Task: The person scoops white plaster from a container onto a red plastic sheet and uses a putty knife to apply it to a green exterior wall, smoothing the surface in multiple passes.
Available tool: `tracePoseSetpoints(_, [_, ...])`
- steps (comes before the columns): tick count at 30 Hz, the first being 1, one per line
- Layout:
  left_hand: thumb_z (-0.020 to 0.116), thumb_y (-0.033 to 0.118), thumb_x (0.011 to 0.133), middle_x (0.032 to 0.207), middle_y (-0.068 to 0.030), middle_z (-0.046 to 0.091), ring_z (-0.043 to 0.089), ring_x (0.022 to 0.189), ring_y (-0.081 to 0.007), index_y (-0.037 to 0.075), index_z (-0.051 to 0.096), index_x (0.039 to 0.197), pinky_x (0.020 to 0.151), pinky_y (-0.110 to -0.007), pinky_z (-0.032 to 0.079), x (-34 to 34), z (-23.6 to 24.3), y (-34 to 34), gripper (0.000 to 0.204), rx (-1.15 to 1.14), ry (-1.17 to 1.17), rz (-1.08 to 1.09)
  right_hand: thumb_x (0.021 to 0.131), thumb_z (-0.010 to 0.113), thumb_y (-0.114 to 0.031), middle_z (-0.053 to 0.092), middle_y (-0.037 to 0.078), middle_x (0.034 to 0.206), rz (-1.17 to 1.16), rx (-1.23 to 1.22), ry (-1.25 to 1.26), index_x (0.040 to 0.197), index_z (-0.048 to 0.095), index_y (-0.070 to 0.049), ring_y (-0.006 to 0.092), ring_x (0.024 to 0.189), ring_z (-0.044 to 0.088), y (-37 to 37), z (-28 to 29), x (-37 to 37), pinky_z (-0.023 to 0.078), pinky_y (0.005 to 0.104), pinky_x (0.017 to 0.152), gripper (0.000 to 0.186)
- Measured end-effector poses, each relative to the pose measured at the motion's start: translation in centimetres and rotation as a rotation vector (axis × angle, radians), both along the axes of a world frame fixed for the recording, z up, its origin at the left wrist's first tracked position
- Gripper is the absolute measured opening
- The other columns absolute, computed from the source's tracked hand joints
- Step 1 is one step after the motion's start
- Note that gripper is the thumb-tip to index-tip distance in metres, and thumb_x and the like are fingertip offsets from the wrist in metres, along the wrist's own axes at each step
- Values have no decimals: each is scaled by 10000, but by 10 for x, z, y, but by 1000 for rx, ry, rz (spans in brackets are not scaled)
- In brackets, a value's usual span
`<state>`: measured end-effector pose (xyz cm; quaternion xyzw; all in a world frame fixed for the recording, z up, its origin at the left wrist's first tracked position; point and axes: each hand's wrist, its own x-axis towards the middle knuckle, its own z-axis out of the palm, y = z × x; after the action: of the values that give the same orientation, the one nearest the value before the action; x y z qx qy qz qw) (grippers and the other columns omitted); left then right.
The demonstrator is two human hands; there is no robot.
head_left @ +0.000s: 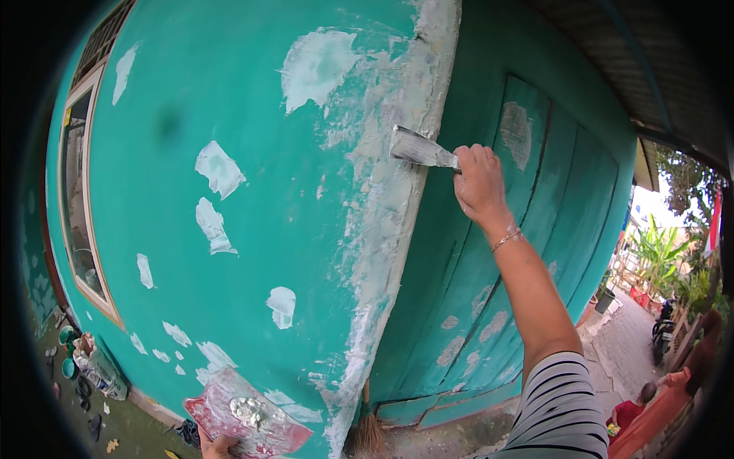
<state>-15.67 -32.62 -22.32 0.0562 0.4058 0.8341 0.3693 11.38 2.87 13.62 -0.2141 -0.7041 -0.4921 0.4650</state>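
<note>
My right hand [480,183] is closed round the handle of a putty knife [422,148]. Its wide metal blade, smeared with pale filler, lies at the corner edge of the green wall [252,99]. A rough band of whitish filler [382,206] runs down that corner. At the bottom, my left hand [218,444] grips a red, putty-smeared board [287,432] by its lower left edge; most of the fingers are hidden beneath it. A lump of grey-white putty [256,413] sits on the board.
Several pale filler patches [220,170] dot the wall. Left is a framed window [80,191], with a sack [99,367] and sandals on the ground below. A broom [370,432] leans near the corner's foot. Beyond the green door [527,229], a person in red [628,417] is at lower right.
</note>
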Motion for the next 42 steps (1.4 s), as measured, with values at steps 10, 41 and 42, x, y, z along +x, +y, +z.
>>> tracePoseSetpoints(10, [480, -121, 734, 1274, -172, 539, 614, 1041, -278, 76, 288, 1492, 788, -366, 564, 9, 19, 5, 807, 12, -6, -31, 738, 626, -42, 452, 85, 837, 1, 115, -2, 869, 495, -104, 282, 826, 485, 9, -23, -3, 401, 401, 732, 196])
tracePoseSetpoints(41, [472, -144, 732, 1301, -183, 522, 602, 1081, -312, 79, 267, 1501, 826, -404, 563, 9, 5, 11, 827, 27, -31, 14, 778, 568, -54, 456, 98, 857, -50, 393, 63, 901, 498, -98, 295, 834, 487, 27, 59, -5, 404, 410, 747, 148])
tracePoseSetpoints(42, [474, -144, 731, 1299, -184, 524, 602, 1080, -312, 75, 267, 1501, 827, -405, 562, 9, 3, 13, 826, 26, -23, 12, 767, 601, -48, 484, 104, 888, -61, 358, 90, 916, 498, -91, 310, 870, 504, 28, 68, -3, 412, 428, 765, 187])
